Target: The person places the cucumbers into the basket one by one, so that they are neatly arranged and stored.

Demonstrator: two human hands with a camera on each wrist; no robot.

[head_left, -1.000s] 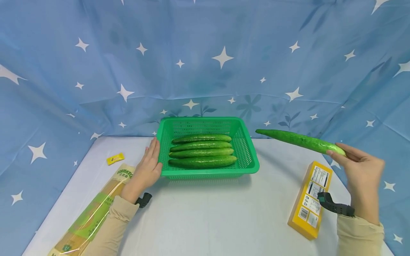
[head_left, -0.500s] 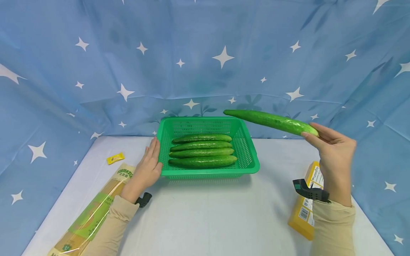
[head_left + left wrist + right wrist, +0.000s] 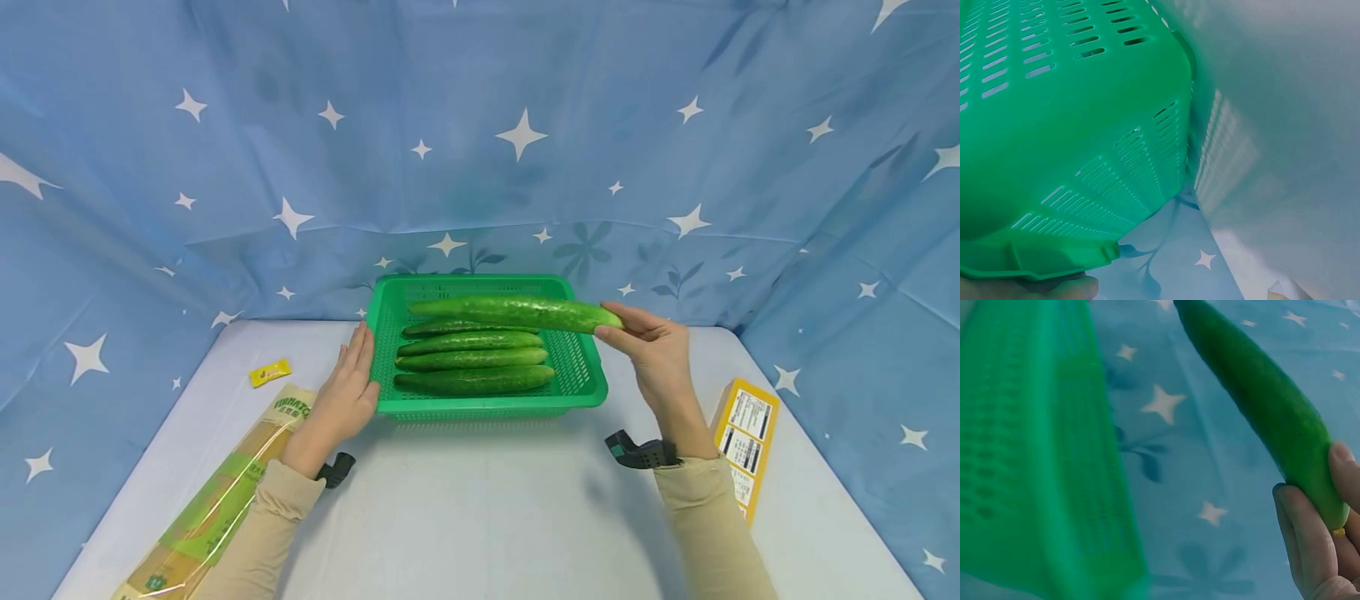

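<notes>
A green slotted basket (image 3: 581, 379) stands at the back middle of the white table and holds several cucumbers (image 3: 472, 360) lying side by side. My right hand (image 3: 651, 350) pinches one end of another cucumber (image 3: 517, 312), held level over the back of the basket. In the right wrist view that cucumber (image 3: 1260, 400) runs up and away from my fingers (image 3: 1304, 540), with the basket (image 3: 1029, 456) blurred at left. My left hand (image 3: 347, 396) lies flat against the basket's left wall, fingers straight. The left wrist view is filled by the basket's outer wall (image 3: 1072, 125).
A long packet of pasta (image 3: 217, 500) lies at the front left, a small yellow sachet (image 3: 270, 372) behind it. A yellow box (image 3: 742, 446) with labels lies at the right. Blue star-print cloth (image 3: 480, 125) hangs close behind and at both sides.
My right hand has carried the cucumber from the right side of the table leftward and down to over the basket. The left hand and basket have stayed put.
</notes>
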